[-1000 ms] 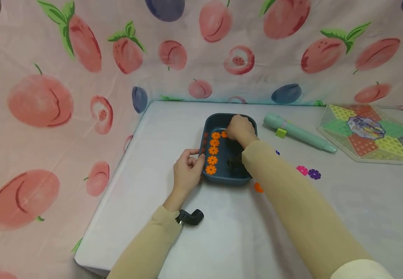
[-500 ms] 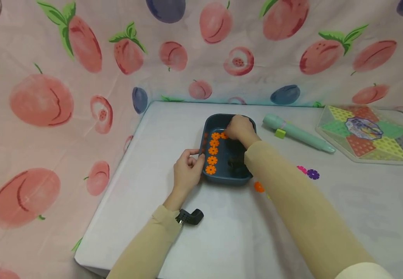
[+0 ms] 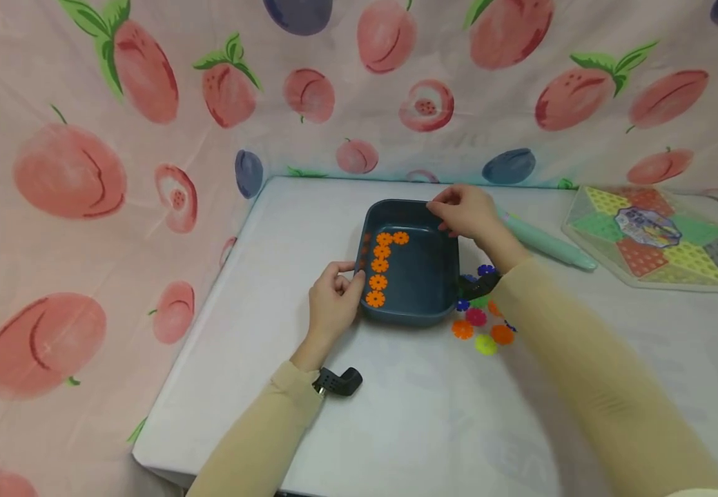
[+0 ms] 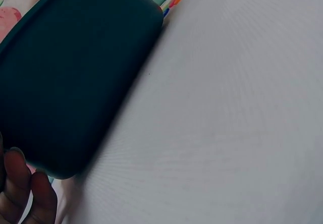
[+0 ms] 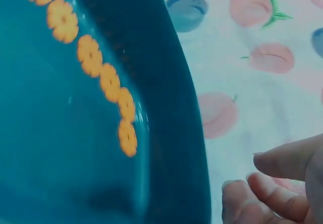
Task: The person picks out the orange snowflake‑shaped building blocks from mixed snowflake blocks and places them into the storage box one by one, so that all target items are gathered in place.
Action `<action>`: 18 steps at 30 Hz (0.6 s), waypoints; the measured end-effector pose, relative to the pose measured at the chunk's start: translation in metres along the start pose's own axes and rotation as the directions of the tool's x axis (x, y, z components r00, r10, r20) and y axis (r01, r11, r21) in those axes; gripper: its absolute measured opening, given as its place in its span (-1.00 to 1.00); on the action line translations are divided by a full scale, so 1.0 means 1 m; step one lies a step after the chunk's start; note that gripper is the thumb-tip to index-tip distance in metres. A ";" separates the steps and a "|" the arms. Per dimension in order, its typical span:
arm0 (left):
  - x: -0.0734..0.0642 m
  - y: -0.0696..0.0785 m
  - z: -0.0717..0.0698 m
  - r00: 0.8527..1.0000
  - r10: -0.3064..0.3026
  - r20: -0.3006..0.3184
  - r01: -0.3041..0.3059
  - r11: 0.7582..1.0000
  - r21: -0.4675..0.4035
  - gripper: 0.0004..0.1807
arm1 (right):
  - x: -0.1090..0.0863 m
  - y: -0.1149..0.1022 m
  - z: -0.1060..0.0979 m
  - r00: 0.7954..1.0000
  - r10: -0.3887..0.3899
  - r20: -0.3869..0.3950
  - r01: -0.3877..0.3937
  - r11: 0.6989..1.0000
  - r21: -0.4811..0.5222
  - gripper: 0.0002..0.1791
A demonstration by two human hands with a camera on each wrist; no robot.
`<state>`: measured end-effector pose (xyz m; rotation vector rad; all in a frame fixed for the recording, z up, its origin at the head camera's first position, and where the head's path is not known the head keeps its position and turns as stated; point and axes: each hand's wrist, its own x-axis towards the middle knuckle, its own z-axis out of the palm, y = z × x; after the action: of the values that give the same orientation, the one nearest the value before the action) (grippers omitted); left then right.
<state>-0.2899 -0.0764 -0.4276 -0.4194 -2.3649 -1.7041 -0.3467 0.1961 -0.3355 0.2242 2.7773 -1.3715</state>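
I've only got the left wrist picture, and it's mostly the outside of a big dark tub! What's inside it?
Observer: Six orange flower pieces lie in the tub, five in a line along its left side and one beside the far end.

Operator: Cool! Is the other hand holding one too?

Observer: No piece shows in the fingers of the right hand.

Operator: Are there more flowers around the tub?

Observer: Yes, loose flower pieces in several colours lie on the table, just right of the tub.

L hand (image 3: 333,300) grips L rim of tray (image 3: 421,283); R hand (image 3: 467,212) nr its far R corner, fingers (image 5: 280,196) loosely bent.
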 end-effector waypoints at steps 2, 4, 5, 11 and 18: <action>0.000 -0.001 0.001 1.000 0.000 0.004 0.000 1.000 -0.004 -0.72 | -0.007 0.009 -0.009 0.999 -0.012 -0.029 0.011 1.000 -0.016 -0.56; 0.000 -0.001 0.001 1.000 0.001 0.005 -0.001 1.000 -0.007 -0.72 | -0.016 0.018 -0.018 0.999 -0.023 -0.047 0.021 0.999 -0.031 -0.54; 0.000 -0.001 0.001 1.000 0.004 0.005 -0.003 1.000 -0.005 -0.73 | -0.020 0.022 -0.022 0.998 -0.028 -0.051 0.026 0.999 -0.040 -0.53; 0.001 -0.003 0.001 1.000 0.008 0.007 -0.008 1.000 -0.014 -0.73 | -0.040 0.038 -0.037 0.998 -0.017 -0.053 0.015 0.999 -0.045 -0.48; 0.000 -0.004 0.001 1.000 0.005 0.017 -0.004 1.000 -0.022 -0.72 | -0.063 0.056 -0.041 1.000 -0.006 -0.023 0.004 0.994 -0.112 -0.53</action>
<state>-0.2918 -0.0762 -0.4316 -0.4441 -2.3572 -1.7329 -0.2747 0.2546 -0.3486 0.2306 2.8639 -1.2170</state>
